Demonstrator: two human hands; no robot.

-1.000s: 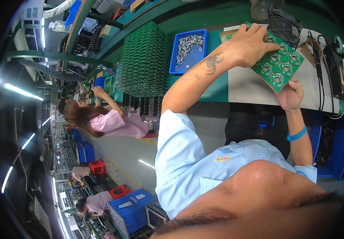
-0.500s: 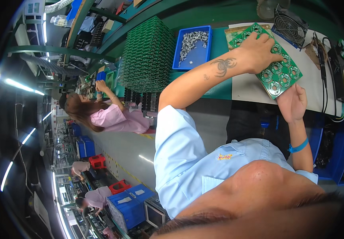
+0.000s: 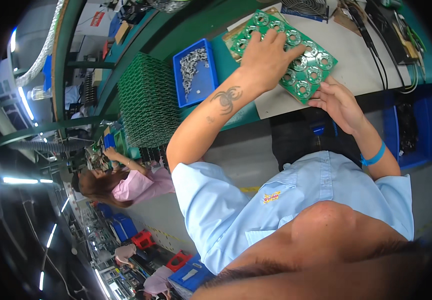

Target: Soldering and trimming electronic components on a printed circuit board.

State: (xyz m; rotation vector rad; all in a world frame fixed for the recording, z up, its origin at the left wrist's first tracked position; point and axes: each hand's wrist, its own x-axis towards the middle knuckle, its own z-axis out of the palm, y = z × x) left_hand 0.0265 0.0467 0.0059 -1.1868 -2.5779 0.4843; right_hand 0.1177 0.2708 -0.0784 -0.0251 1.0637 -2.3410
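A green circuit board panel (image 3: 321, 62) with rows of round ring-shaped sections and holes lies tilted over the near side of the bench. My left hand (image 3: 268, 57) grips it from above, fingers bent over its upper part and thumb stretched across the middle. At the panel's near right corner, my right hand (image 3: 338, 102) has its thumb and fingers closed at the edge; some fingertips are partly hidden. Under the panel's far left side, the edge of a brownish board (image 3: 233, 44) shows. To the left stands a blue tray (image 3: 214, 75) holding many small silvery parts (image 3: 192, 67).
A tall stack of green boards (image 3: 146, 100) stands left of the tray. A fan grille (image 3: 306, 7), cables (image 3: 373, 50) and a black device (image 3: 388, 30) occupy the far right. Blue bins (image 3: 416, 130) sit below the bench. A co-worker in pink (image 3: 138, 187) works at the left.
The view has shifted, so the bench appears further left and higher. My right hand has turned, its fingers now at the panel's near right corner. My left hand stays on the panel.
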